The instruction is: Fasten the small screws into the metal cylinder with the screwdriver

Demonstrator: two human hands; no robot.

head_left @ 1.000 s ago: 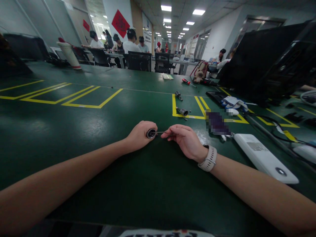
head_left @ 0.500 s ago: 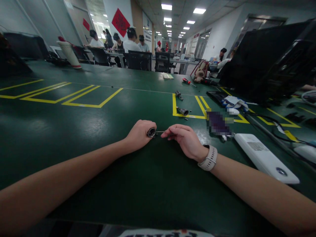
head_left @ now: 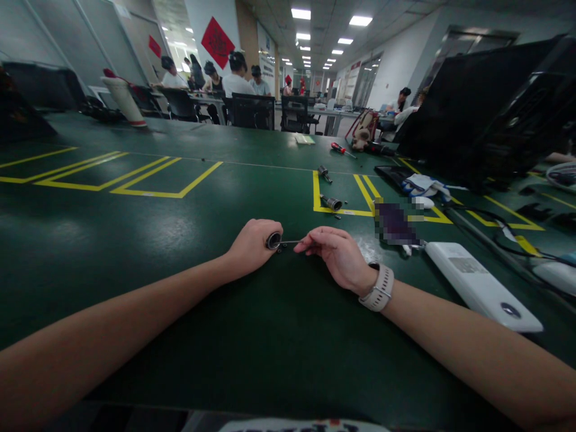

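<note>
My left hand rests on the green table, fingers wrapped round a small dark metal cylinder whose round open end faces me. My right hand, with a pale watch at the wrist, pinches a thin metal rod-like tool whose tip reaches the cylinder's end. Both hands lie close together, knuckles on the table top.
Yellow tape outlines mark the green table. Small metal parts lie beyond my hands, a red-handled screwdriver further back. A white flat device, cables and a black monitor stand at the right. People sit at far tables.
Almost nothing has moved: both hands stay together on the cylinder and the thin tool, with only a slight shift of the view.
</note>
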